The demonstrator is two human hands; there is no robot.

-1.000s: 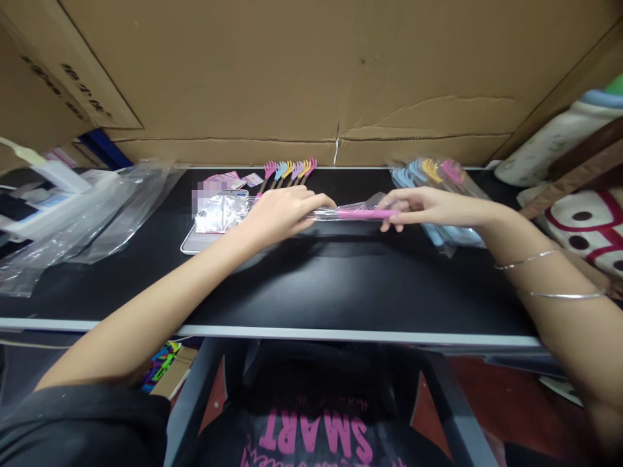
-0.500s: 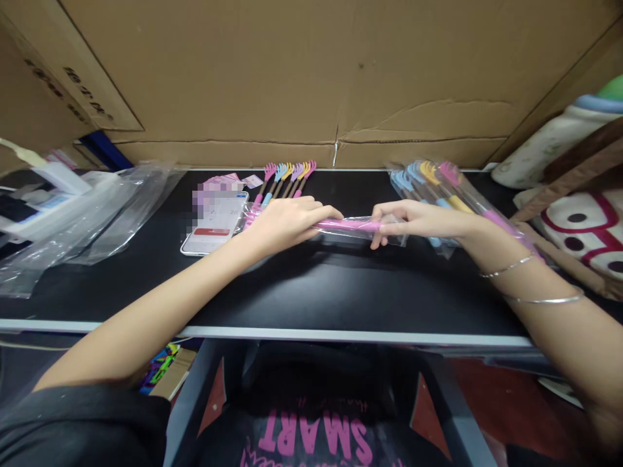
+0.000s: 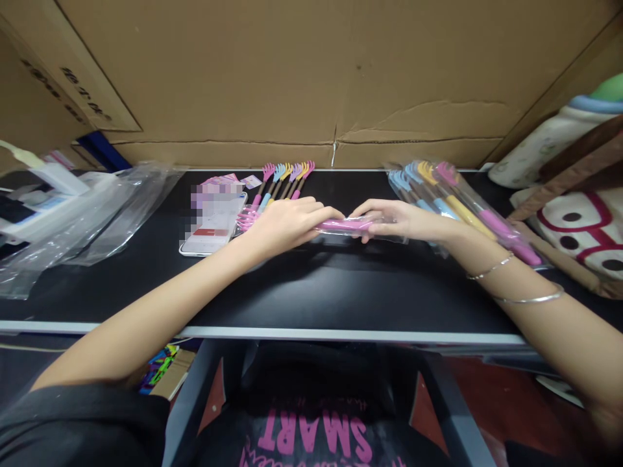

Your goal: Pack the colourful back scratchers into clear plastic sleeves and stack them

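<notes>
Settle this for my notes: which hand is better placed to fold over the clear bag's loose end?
Probably the right hand: it holds the end of the pink handle, where the clear bag extends beyond. The left hand holds nearer the pink claw.

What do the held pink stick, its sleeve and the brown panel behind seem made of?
Pink stick: probably smooth plastic, from its even colour. Sleeve: clear, glossy plastic film, by its glints. Brown panel: matt cardboard, likely, given its creases.
</notes>
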